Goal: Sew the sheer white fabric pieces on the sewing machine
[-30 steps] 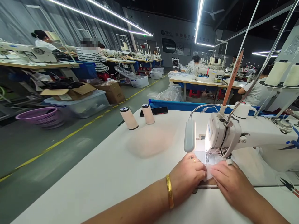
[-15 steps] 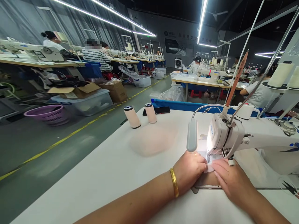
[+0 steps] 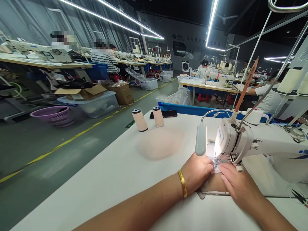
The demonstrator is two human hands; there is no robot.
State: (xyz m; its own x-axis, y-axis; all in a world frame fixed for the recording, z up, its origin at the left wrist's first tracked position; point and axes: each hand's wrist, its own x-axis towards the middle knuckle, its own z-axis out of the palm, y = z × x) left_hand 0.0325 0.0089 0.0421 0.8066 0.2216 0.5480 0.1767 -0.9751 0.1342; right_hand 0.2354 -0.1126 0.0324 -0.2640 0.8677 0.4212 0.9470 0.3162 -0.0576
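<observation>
Under the presser foot of a white sewing machine (image 3: 222, 136) lies a small piece of thin whitish fabric (image 3: 217, 169), lit by the machine's lamp (image 3: 201, 141). My left hand (image 3: 196, 171), a gold bangle at its wrist, is closed with curled fingers on the fabric's left edge, just beside the foot. On the other side, my right hand (image 3: 240, 183) lies with its fingers stretched flat over the fabric's right edge. Both hands rest low at the needle plate, and the fabric beneath the fingers is hidden.
Two pale thread cones (image 3: 139, 121) stand on the white table (image 3: 108, 189), with a dark phone (image 3: 169, 114) behind them. A round sheer peach piece (image 3: 161, 144) lies left of the lamp. Black snips (image 3: 298, 196) are at far right. Other people sit at machines beyond.
My head view has turned slightly left, so everything sits a little further right. The fabric between my hands shows slightly less in front of the foot; both hands keep their places.
</observation>
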